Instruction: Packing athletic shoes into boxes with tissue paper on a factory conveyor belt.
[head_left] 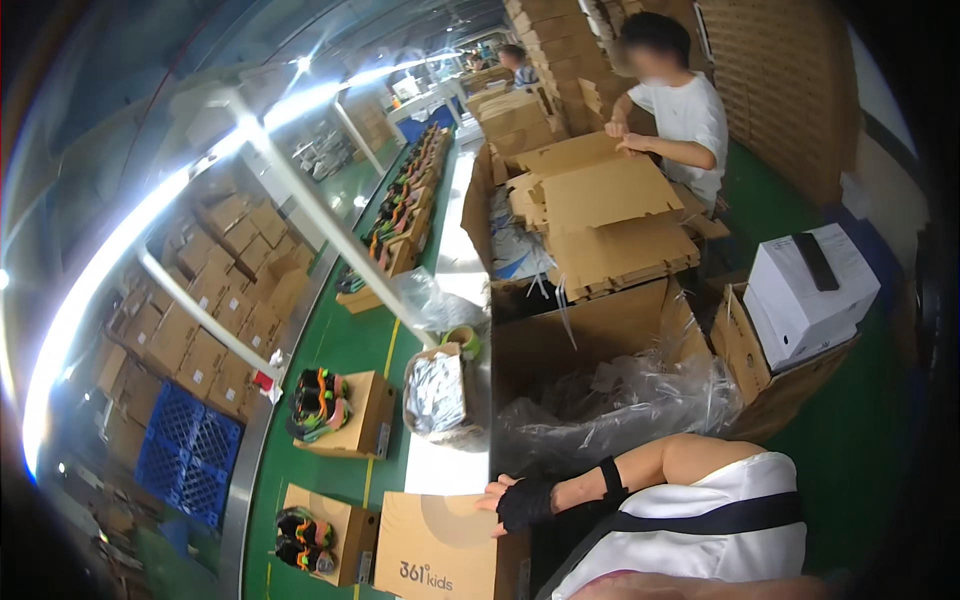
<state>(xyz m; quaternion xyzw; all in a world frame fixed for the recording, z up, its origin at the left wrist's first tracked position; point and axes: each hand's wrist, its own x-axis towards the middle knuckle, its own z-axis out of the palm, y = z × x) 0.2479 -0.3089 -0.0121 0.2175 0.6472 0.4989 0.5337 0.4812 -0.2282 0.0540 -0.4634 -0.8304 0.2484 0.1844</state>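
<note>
My right hand (522,504), in a black fingerless glove with a dark band at the wrist, reaches in from the right. Its fingers lie apart over the right edge of a closed brown shoebox (430,545) with dark printing on its lid. My left hand is out of view. Left of that shoebox, on the green conveyor belt (325,475), colourful shoes (304,540) rest on another brown box (352,535). Farther along, more black, orange and green shoes (320,403) sit on a similar box (368,415).
A bin of crumpled silvery paper (437,392) and a green tape roll (463,338) stand beside the belt. Clear plastic film (640,400) fills a large carton. Beyond it, a co-worker (690,115) handles flat cardboard (610,195). A white machine (800,300) stands right; a blue pallet (190,455) leans left.
</note>
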